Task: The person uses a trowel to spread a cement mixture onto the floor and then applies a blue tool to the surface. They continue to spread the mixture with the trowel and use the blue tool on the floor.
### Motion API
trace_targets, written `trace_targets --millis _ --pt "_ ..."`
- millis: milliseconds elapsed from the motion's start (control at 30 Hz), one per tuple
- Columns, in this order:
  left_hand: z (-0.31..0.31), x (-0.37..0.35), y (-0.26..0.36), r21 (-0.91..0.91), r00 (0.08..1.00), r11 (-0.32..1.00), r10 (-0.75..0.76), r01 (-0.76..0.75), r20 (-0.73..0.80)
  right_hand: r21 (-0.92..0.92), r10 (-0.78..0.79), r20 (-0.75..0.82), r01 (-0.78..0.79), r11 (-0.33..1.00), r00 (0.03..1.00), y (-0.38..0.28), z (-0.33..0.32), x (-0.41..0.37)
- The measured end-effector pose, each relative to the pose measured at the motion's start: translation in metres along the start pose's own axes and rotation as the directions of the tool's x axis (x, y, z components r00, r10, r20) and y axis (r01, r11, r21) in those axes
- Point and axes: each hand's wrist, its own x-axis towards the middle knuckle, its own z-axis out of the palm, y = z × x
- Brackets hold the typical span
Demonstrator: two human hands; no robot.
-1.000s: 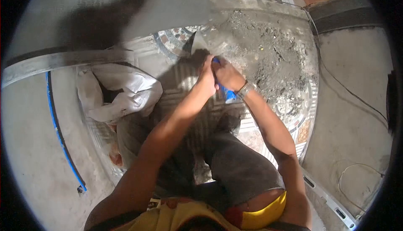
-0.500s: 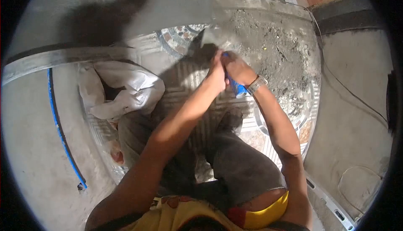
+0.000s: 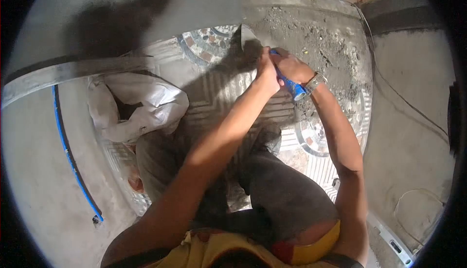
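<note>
A blue tool handle [image 3: 296,91] with a hollow round end sticks out below my hands. A flat grey metal blade [image 3: 249,39] shows just beyond them, against the patterned floor at the edge of the grey mortar rubble [image 3: 323,49]. My left hand [image 3: 267,74] is closed on the handle near the blade. Beside it, my right hand [image 3: 295,70], with a metal watch at the wrist, also wraps round the handle. The fingers are partly hidden.
An open white sack [image 3: 163,105] stands left of my legs. A blue pipe [image 3: 68,151] runs along the left wall. At the lower right lies a spirit level [image 3: 396,246]. A thin cable [image 3: 399,97] crosses the right side, and patterned tiles [image 3: 204,46] lie ahead.
Both hands have moved right and slightly forward with the blue handle. The blade, blurred before, now shows more sharply beside the rubble.
</note>
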Motion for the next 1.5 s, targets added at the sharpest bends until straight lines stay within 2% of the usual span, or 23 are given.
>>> trace_targets --millis 100,133,167,233,300,333,433,467,567,600,700,733,833,867,1000,1100,1133,1233,1267,1367,1400,1467,1500 --pt "0.002 -0.021 0.003 -0.023 0.999 0.998 0.050 -0.050 -0.022 -0.004 -0.043 0.033 0.043 0.999 0.999 -0.006 -0.005 0.003" --pt "-0.006 -0.012 -0.008 -0.159 0.997 0.985 0.072 -0.068 0.016 -0.020 -0.060 0.055 0.061 0.998 0.997 -0.007 -0.003 0.002" --pt "-0.005 -0.009 -0.009 -0.198 0.998 0.978 0.068 -0.067 -0.002 -0.010 -0.005 0.099 0.006 1.000 0.995 -0.007 0.005 0.007" --pt "-0.007 -0.002 -0.012 -0.156 0.997 0.985 0.076 -0.076 -0.003 0.103 -0.027 0.017 0.025 0.994 0.999 0.001 0.011 -0.001" --pt "-0.008 -0.008 -0.008 -0.189 0.985 0.967 0.172 -0.174 -0.025 0.091 -0.047 0.093 0.038 0.995 0.995 -0.020 -0.003 0.005" --pt "-0.013 -0.012 -0.003 -0.172 0.994 0.979 0.102 -0.108 -0.047 0.058 -0.075 0.076 0.071 0.996 0.994 -0.018 -0.003 0.006" --pt "-0.005 -0.010 -0.003 -0.186 0.989 0.976 0.094 -0.115 -0.115 -0.101 -0.224 -0.051 0.218 0.971 0.973 0.003 0.015 0.011" --pt "-0.007 -0.007 0.003 -0.093 0.993 0.989 0.117 -0.113 0.032 0.038 0.017 -0.027 -0.016 0.999 0.999 -0.003 0.010 0.013" --pt "-0.007 -0.014 0.006 -0.097 0.993 0.992 0.069 -0.078 -0.095 -0.129 -0.100 0.072 0.109 0.986 0.992 -0.006 0.008 0.020" --pt "-0.011 -0.021 0.007 -0.187 1.000 0.982 0.029 -0.031 -0.011 -0.054 -0.110 0.062 0.113 0.992 0.992 -0.006 0.015 0.021" --pt "-0.010 -0.016 0.002 -0.167 0.997 0.983 0.064 -0.069 -0.033 0.025 -0.161 -0.003 0.161 0.987 0.987 -0.007 0.011 0.020" --pt "-0.011 -0.005 0.003 -0.150 0.996 0.985 0.093 -0.090 0.010 -0.036 -0.063 0.021 0.064 0.997 0.998 -0.009 0.005 0.017" --pt "-0.020 -0.003 0.005 -0.134 0.993 0.988 0.082 -0.070 0.086 0.003 -0.014 -0.002 0.014 1.000 1.000 -0.014 0.010 0.021" --pt "-0.019 -0.009 0.004 -0.170 0.992 0.983 0.087 -0.071 0.089 0.028 -0.048 -0.040 0.049 0.998 0.998 -0.011 0.013 0.020" --pt "-0.005 -0.006 0.007 -0.115 0.989 0.989 0.082 -0.096 -0.119 0.033 -0.055 -0.073 0.057 0.998 0.996 -0.003 0.021 0.020" --pt "-0.018 -0.002 0.005 -0.156 0.994 0.983 0.106 -0.100 0.030 0.163 0.040 -0.092 -0.024 0.986 0.995 -0.009 0.020 0.024" --pt "-0.019 0.006 0.003 -0.211 0.997 0.976 0.065 -0.053 0.051 -0.225 -0.258 -0.062 0.238 0.945 0.964 -0.006 0.019 0.021" --pt "-0.012 0.008 -0.001 -0.089 0.996 0.994 0.074 -0.070 0.054 -0.096 -0.096 -0.159 0.081 0.992 0.983 0.011 0.034 0.015" --pt "-0.009 0.004 0.000 -0.071 0.996 0.993 0.094 -0.094 0.000 -0.026 -0.078 -0.265 0.074 0.997 0.961 0.006 0.031 0.014" --pt "-0.010 -0.015 0.005 -0.010 0.980 0.997 0.075 -0.078 -0.183 -0.085 -0.098 -0.146 0.087 0.993 0.984 -0.014 0.020 0.011" --pt "-0.019 -0.009 0.002 -0.065 0.993 0.992 0.109 -0.112 -0.049 0.040 -0.046 -0.123 0.052 0.998 0.991 -0.017 0.019 0.011" --pt "-0.017 -0.003 0.001 -0.046 0.992 0.992 0.111 -0.114 -0.060 0.154 -0.039 -0.166 0.065 0.986 0.985 -0.009 0.024 0.016" --pt "-0.017 -0.001 0.000 -0.039 0.992 0.993 0.105 -0.108 -0.069 0.076 -0.011 -0.124 0.020 0.997 0.992 -0.008 0.025 0.012"
